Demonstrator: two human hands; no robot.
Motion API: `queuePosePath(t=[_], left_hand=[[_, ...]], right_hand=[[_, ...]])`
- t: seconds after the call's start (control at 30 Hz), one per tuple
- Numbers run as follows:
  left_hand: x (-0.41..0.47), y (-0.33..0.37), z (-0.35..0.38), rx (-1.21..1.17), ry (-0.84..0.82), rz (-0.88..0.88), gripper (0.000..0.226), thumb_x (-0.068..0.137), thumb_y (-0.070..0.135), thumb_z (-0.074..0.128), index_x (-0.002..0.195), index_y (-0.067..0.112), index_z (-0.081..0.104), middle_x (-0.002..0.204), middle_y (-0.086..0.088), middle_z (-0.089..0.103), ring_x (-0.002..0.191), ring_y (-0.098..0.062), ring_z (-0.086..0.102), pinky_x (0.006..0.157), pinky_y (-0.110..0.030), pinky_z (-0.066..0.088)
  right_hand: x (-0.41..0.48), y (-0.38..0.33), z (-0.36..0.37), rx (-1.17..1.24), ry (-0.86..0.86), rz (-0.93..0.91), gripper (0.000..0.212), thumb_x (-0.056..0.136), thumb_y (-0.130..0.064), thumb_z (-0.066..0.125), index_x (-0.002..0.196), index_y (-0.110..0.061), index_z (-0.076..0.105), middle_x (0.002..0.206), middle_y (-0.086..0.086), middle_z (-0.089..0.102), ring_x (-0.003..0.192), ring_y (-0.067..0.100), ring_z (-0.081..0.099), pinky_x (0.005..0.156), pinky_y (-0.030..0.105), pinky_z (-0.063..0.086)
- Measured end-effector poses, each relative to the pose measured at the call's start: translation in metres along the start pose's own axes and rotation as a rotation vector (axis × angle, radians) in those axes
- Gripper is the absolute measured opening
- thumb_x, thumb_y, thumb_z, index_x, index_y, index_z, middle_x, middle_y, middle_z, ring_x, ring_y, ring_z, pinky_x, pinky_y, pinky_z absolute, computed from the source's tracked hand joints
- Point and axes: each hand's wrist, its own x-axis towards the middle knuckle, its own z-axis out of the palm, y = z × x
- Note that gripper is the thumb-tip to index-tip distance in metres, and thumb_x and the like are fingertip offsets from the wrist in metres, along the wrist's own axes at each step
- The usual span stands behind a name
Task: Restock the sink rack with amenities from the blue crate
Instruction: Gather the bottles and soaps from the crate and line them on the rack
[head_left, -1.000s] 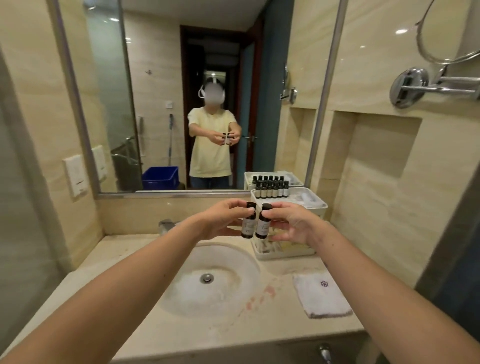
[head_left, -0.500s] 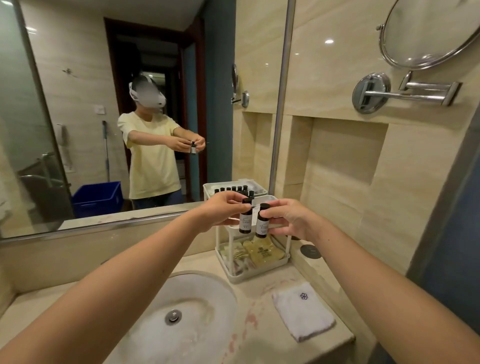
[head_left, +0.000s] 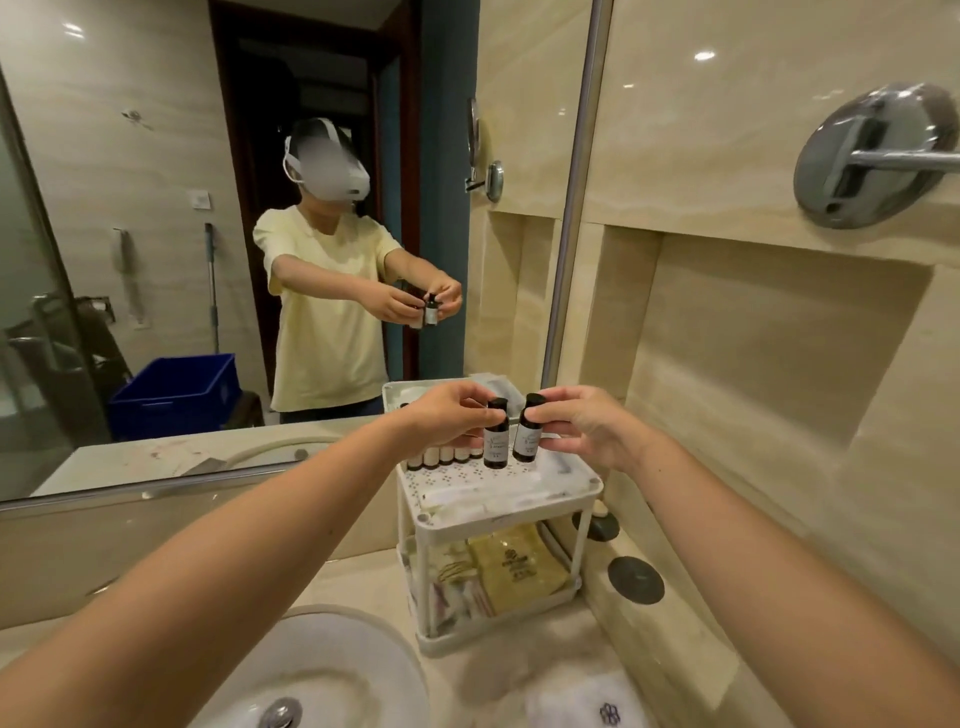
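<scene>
Rack (head_left: 519, 506), white with two shelves, stands on the counter (head_left: 363, 587) in the back right corner, against the mirror (head_left: 156, 156) and right of the basin (head_left: 337, 670). The mirror spans the wall behind the counter and shows the blue crate (head_left: 171, 395) on the floor behind the person. A white towel (head_left: 576, 701) lies on the counter in front of the rack.

Both arms reach forward over the counter to the rack's top shelf. The left hand (head_left: 447, 415) pinches the cap of the left bottle (head_left: 496, 436) between thumb and curled fingers. The right hand (head_left: 582, 423) pinches the cap of the right bottle (head_left: 527, 431) the same way. Both are small dark bottles with pale labels, held side by side over the shelf. The left one is upright and the right one leans a little. Whether either base touches the shelf cannot be told.

A row of bottles (head_left: 441, 457) stands along the shelf's back edge, partly hidden by the left hand. Yellow pouches (head_left: 514, 566) and other packets lie on the lower shelf. Two dark discs (head_left: 635, 579) sit on the ledge right of the rack.
</scene>
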Motion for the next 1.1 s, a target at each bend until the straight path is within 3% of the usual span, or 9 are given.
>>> queuePosePath(t=[0.23, 0.33, 0.5, 0.6, 0.7, 0.83, 1.0, 1.1], left_hand=[[0.101, -0.010, 0.006, 0.003, 0.093, -0.052, 0.014, 0.090, 0.017, 0.069, 0.102, 0.017, 0.063, 0.102, -0.008, 0.068, 0.097, -0.022, 0.067, 0.090, -0.037, 0.057], [0.138, -0.020, 0.009, 0.058, 0.112, -0.051, 0.008, 0.090, 0.015, 0.068, 0.096, 0.016, 0.063, 0.100, -0.009, 0.069, 0.096, -0.023, 0.068, 0.089, -0.037, 0.057], [0.192, -0.038, 0.013, 0.249, 0.135, -0.003, 0.017, 0.090, 0.015, 0.068, 0.104, 0.010, 0.060, 0.099, -0.013, 0.067, 0.091, -0.025, 0.067, 0.085, -0.040, 0.058], [0.212, -0.047, 0.014, 0.430, 0.165, 0.050, 0.027, 0.088, 0.020, 0.071, 0.111, 0.014, 0.059, 0.101, -0.001, 0.066, 0.090, -0.017, 0.064, 0.082, -0.031, 0.054], [0.224, -0.060, 0.018, 0.538, 0.200, 0.085, 0.028, 0.085, 0.025, 0.073, 0.110, 0.019, 0.062, 0.102, 0.004, 0.067, 0.093, -0.014, 0.063, 0.085, -0.035, 0.053], [0.233, -0.072, 0.023, 0.686, 0.202, 0.095, 0.025, 0.085, 0.031, 0.072, 0.108, 0.025, 0.064, 0.102, 0.009, 0.067, 0.089, -0.009, 0.060, 0.076, -0.030, 0.051], [0.237, -0.085, 0.025, 0.830, 0.211, 0.114, 0.025, 0.085, 0.034, 0.071, 0.108, 0.026, 0.065, 0.102, 0.009, 0.069, 0.093, -0.013, 0.063, 0.074, -0.031, 0.050], [0.238, -0.089, 0.027, 0.946, 0.227, 0.141, 0.026, 0.085, 0.036, 0.070, 0.108, 0.028, 0.067, 0.101, 0.007, 0.068, 0.092, -0.017, 0.063, 0.074, -0.036, 0.054]], right_hand=[[0.105, 0.007, -0.037, -0.022, -0.019, 0.034, 0.036, 0.076, 0.005, 0.076, 0.109, -0.006, 0.064, 0.104, 0.013, 0.072, 0.097, 0.026, 0.071, 0.088, 0.039, 0.058], [0.142, 0.014, -0.045, -0.039, -0.029, 0.054, 0.035, 0.077, 0.006, 0.076, 0.108, -0.005, 0.064, 0.102, 0.013, 0.072, 0.090, 0.023, 0.071, 0.080, 0.034, 0.059], [0.193, 0.024, -0.052, -0.079, -0.030, 0.063, 0.028, 0.078, 0.006, 0.075, 0.100, -0.009, 0.066, 0.097, 0.010, 0.072, 0.085, 0.020, 0.070, 0.080, 0.033, 0.059], [0.215, 0.032, -0.053, -0.100, -0.036, 0.077, 0.032, 0.077, 0.008, 0.074, 0.104, -0.007, 0.065, 0.100, 0.010, 0.071, 0.089, 0.021, 0.070, 0.084, 0.035, 0.058], [0.229, 0.042, -0.052, -0.144, -0.035, 0.092, 0.036, 0.076, 0.008, 0.075, 0.108, -0.005, 0.065, 0.102, 0.012, 0.070, 0.088, 0.020, 0.068, 0.085, 0.036, 0.058], [0.244, 0.054, -0.050, -0.229, -0.022, 0.077, 0.027, 0.075, 0.005, 0.077, 0.094, -0.012, 0.066, 0.098, 0.009, 0.069, 0.093, 0.023, 0.067, 0.087, 0.043, 0.058], [0.260, 0.065, -0.044, -0.301, 0.000, 0.053, 0.027, 0.072, 0.003, 0.079, 0.087, -0.015, 0.068, 0.102, 0.011, 0.071, 0.098, 0.026, 0.069, 0.084, 0.047, 0.059], [0.267, 0.073, -0.042, -0.366, 0.023, 0.018, 0.028, 0.069, 0.003, 0.081, 0.086, -0.016, 0.070, 0.098, 0.008, 0.072, 0.095, 0.024, 0.070, 0.083, 0.043, 0.060]])
